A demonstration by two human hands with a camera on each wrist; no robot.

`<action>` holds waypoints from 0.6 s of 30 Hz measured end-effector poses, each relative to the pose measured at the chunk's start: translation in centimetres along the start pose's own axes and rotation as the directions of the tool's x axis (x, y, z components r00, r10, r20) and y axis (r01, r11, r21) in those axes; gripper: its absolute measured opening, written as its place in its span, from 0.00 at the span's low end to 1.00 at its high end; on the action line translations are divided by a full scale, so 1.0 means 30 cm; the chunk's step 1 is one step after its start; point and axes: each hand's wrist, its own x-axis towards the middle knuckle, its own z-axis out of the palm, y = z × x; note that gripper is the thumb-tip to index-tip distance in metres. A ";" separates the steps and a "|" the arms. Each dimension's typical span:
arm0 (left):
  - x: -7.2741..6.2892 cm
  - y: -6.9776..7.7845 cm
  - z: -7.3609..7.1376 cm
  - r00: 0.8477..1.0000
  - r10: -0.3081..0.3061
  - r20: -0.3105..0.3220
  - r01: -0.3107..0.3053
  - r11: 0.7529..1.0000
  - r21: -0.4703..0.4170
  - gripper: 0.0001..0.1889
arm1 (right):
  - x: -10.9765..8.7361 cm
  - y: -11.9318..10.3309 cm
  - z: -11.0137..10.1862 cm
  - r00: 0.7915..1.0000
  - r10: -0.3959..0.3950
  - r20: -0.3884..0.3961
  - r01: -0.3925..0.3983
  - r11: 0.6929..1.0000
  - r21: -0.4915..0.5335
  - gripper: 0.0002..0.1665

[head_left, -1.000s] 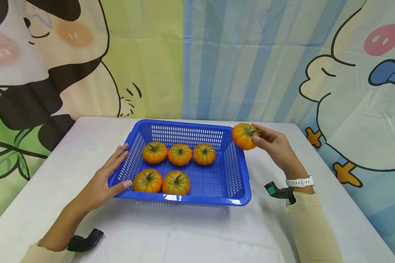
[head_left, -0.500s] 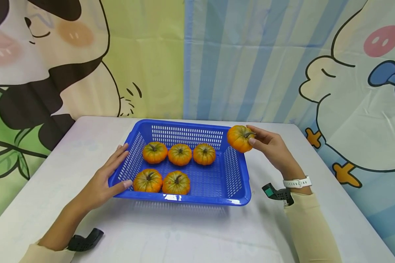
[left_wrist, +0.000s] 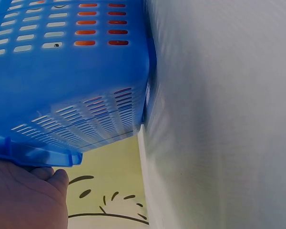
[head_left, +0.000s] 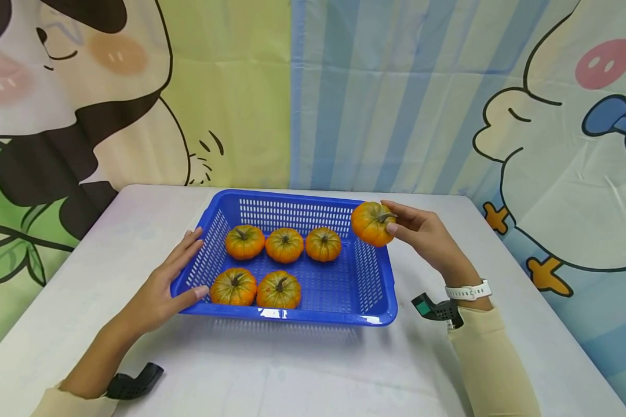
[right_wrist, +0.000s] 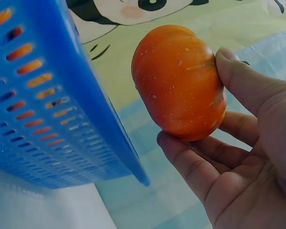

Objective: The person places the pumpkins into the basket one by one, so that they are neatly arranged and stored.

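Observation:
A blue plastic basket (head_left: 313, 315) with slotted walls holds several small orange pumpkins, three in a back row and two in front, such as the front pumpkin (head_left: 279, 289). My right hand (head_left: 422, 234) pinches another pumpkin (head_left: 371, 223) between thumb and fingers, above the basket's right rim. Its smooth orange side (right_wrist: 176, 81) faces the right wrist camera. At the basket's left side my left hand (head_left: 159, 289) rests against the rim, fingers straight, thumb tip over the edge. In the left wrist view, part of that hand (left_wrist: 26, 195) shows beside the rim; most fingers are hidden.
The basket stands on a white-covered table (head_left: 292, 370). Behind it hangs a cartoon-printed curtain (head_left: 370, 104). Each wrist wears a black camera mount, such as the left mount (head_left: 135, 382); a white watch (head_left: 468, 291) sits on the right wrist.
My right hand has moved left and slightly down with its pumpkin, bringing it from the basket's right corner to just inside the right rim. My left hand and the basket stay still.

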 end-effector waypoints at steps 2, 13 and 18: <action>0.000 0.001 0.000 1.000 -0.002 0.001 0.001 1.000 0.003 0.43 | 0.002 -0.002 0.008 1.000 -0.014 0.025 0.014 1.000 0.009 0.30; -0.003 -0.005 0.003 1.000 -0.005 0.000 0.005 1.000 -0.006 0.43 | 0.017 -0.008 0.045 0.995 0.003 0.095 -0.004 1.000 0.009 0.31; -0.002 -0.001 0.000 1.000 -0.008 0.000 0.008 1.000 -0.009 0.43 | 0.018 -0.019 0.055 0.995 0.004 0.098 -0.004 1.000 -0.003 0.31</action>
